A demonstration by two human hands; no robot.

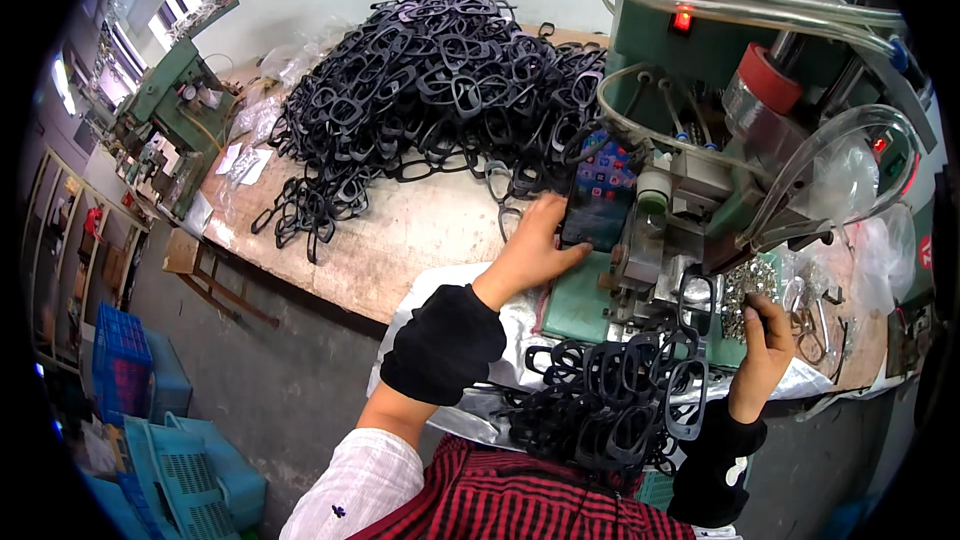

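My left hand [540,250] reaches to a smartphone [603,190] with a lit screen, propped against the machine. Its thumb lies at the phone's lower edge, apart from the fingers at the left side. My right hand [764,358] is beside a heap of small metal parts [742,285], thumb and fingers drawn together; whatever is between them is too small to tell. A dark eyeglass frame [687,398] stands at the machine's metal fixture [645,255], left of my right hand. Below it, a pile of black eyeglass frames [600,405] lies close to my body.
A large mound of dark eyeglass frames [440,80] covers the back of the wooden table [360,240]. The green machine [650,60] rises at right, with clear hoses [740,5] looping around it. Another green machine [175,90] and blue crates [185,470] are at left.
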